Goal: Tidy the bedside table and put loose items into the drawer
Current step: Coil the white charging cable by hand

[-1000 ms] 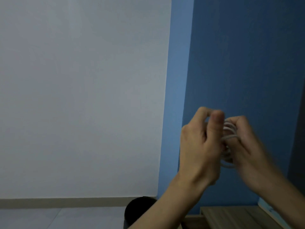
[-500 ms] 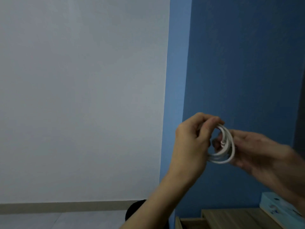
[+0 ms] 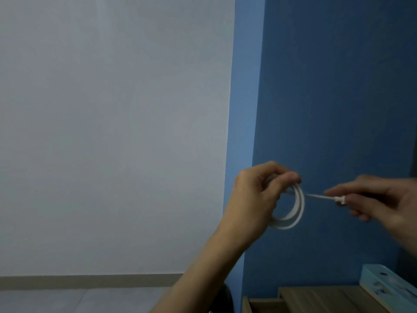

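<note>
A white cable (image 3: 295, 213) is wound into a small coil held up in front of the blue wall. My left hand (image 3: 255, 199) pinches the top of the coil between thumb and fingers. My right hand (image 3: 383, 199) grips the cable's free end at its white plug (image 3: 339, 200), pulled out straight to the right of the coil. The wooden bedside table (image 3: 320, 299) shows only at the bottom right edge, far below both hands. Its drawer front cannot be made out.
A light blue box (image 3: 388, 283) lies on the table's right side. A dark round object (image 3: 226, 297) stands on the floor left of the table, behind my left forearm. A white wall fills the left; a blue wall stands behind the table.
My hands have dropped slightly and drawn apart. The right hand has pulled the plug end out of the coil to the right. More of the table and box has come into view.
</note>
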Tool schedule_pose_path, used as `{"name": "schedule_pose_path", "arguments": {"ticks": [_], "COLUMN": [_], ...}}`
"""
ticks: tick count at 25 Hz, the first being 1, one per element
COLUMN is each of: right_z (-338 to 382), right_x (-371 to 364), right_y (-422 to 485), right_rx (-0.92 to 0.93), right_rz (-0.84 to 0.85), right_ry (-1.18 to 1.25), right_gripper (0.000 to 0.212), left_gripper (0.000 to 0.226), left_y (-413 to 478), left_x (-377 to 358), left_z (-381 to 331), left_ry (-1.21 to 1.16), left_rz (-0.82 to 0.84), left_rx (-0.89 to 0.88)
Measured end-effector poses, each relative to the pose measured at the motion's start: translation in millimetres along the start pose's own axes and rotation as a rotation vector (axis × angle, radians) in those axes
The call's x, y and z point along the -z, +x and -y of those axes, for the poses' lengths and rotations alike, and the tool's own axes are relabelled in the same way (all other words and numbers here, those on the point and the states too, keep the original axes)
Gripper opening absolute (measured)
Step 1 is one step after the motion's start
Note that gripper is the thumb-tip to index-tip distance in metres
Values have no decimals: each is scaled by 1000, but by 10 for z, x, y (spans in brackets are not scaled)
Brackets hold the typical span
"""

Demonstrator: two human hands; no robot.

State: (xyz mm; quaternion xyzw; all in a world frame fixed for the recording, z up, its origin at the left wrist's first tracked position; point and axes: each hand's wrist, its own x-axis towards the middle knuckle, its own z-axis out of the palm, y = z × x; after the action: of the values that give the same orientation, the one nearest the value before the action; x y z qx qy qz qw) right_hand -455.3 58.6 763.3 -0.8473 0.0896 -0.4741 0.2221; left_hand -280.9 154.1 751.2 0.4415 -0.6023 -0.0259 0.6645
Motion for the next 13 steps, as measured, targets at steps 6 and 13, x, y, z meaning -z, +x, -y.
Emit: {"name": "schedule_pose_path", "arguments": {"ticks": [6,13], "right_z": [-78,7], "right_x": [280,-298], "right_y": [-99,-47], "right_rx": [-369,-236], "right_rz": [81,168], "right_ry": [298,869], "right_gripper": [39,68], "left_gripper": [20,20], "left_y": [3,18], "left_x": [87,-74], "left_z": [41,117], "left_ry": [45,108], "left_rz": [108,-89], "left_rx": [-29,-106]}}
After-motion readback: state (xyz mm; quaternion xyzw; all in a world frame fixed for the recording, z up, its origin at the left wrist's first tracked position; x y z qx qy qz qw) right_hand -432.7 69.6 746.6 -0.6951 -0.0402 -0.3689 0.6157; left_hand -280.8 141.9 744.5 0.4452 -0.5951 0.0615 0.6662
